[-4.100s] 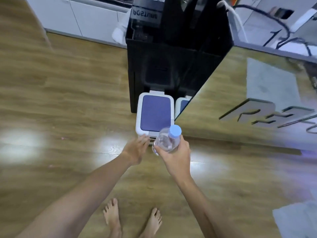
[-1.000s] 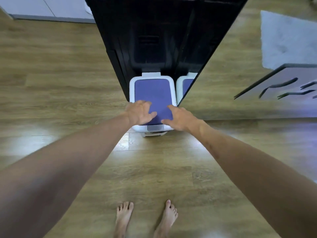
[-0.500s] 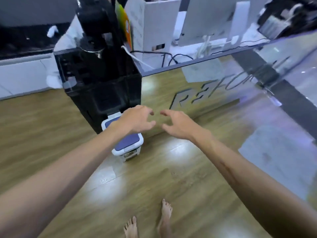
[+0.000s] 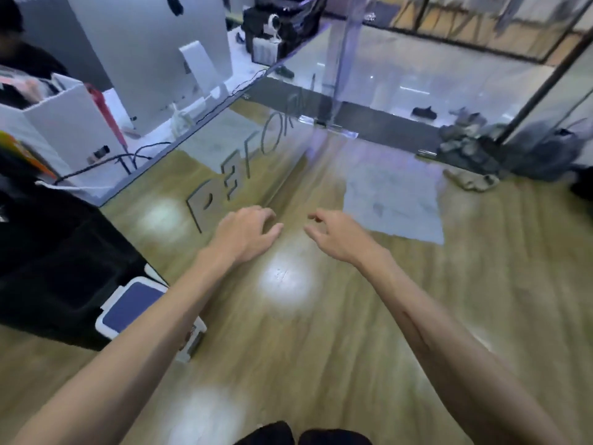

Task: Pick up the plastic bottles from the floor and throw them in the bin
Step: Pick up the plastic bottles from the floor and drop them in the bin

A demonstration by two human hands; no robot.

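Wood floor (image 4: 321,332), bin (image 4: 134,305) half-hidden, blurred

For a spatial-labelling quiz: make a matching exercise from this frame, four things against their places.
Things:
1. left hand
2. small white bin with blue lid
3. pale grey floor mat
4. heap of dark bags

Places:
A. far right, beside the glass partition
B. in the air, centre, empty
C. lower left, against the black cabinet
D. flat on the wooden floor beyond the right hand

Pairs: 1-B, 2-C, 3-D, 4-A
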